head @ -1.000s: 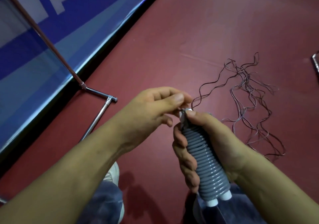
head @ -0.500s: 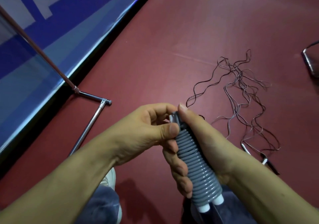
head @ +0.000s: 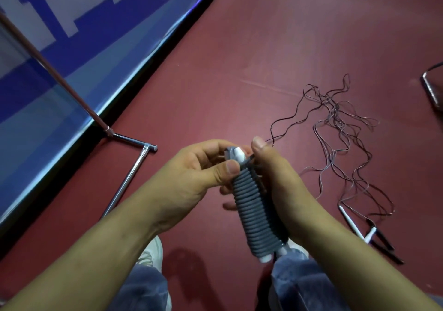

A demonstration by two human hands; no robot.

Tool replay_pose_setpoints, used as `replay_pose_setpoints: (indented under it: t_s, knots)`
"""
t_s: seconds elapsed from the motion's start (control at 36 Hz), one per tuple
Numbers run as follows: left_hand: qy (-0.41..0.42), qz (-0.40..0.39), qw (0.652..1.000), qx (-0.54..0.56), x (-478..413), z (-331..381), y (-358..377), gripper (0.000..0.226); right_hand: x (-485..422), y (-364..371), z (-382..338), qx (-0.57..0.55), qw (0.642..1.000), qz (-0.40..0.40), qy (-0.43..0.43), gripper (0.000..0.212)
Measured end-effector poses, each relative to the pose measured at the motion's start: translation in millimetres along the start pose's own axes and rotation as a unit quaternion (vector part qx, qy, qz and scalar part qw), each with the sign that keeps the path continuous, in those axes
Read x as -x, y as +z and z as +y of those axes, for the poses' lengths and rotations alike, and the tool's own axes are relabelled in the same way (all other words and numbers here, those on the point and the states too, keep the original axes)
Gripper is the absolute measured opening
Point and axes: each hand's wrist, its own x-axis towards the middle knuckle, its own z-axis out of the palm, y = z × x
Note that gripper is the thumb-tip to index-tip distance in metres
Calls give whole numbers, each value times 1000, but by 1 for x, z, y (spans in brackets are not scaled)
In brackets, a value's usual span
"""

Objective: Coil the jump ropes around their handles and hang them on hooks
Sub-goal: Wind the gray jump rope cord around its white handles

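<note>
Hands (head: 203, 171) (head: 275, 179) around gray coiled jump rope (head: 254, 210), loose ropes (head: 340, 128) nearby.

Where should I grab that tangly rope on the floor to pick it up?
Probably by its white handles, coming from above. They lie flat on the red floor at the near end, stiff and clear of the thin tangled cord, which would slip or knot.

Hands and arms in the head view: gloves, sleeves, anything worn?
Left hand and right hand are both bare: no gloves, and no rings, watch or wristbands visible. Forearms are bare to the frame edge, no sleeves in view. Nails are short and unpainted.
</note>
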Motion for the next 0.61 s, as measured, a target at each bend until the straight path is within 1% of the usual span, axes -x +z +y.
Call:
replay_pose_setpoints:
  t_s: [0.06,0.14,0.19,0.28,0.31,0.36,0.44,0.53,0.61]
  knots:
    - [7,10,1000,-2,-1,1,-3,29,-3,-2,3,-6,1000,22,-19,44]
    - [16,41,999,19,-2,5,-10,27,-5,-3,2,51,995,62,-58,54]
    - [20,61,997,33,0,10,-15,27,-6,-1,-1,73,991,88,-74,43]
    - [24,73,996,53,6,14,-17,23,-9,1,-5,78,988,91,-92,9]
    - [23,81,994,63,9,15,-17,21,-9,4,-9,74,988,88,-99,5]
    - [22,94,992,87,17,20,-16,23,-8,11,-16,70,987,91,-116,11]
    - [39,106,989,91,34,34,-19,32,-6,28,-32,75,984,84,-139,10]
    - [45,122,989,72,50,51,-23,41,-7,46,-53,61,983,73,-157,8]
    - [69,131,989,29,70,74,-27,38,-6,70,-80,50,975,81,-202,11]
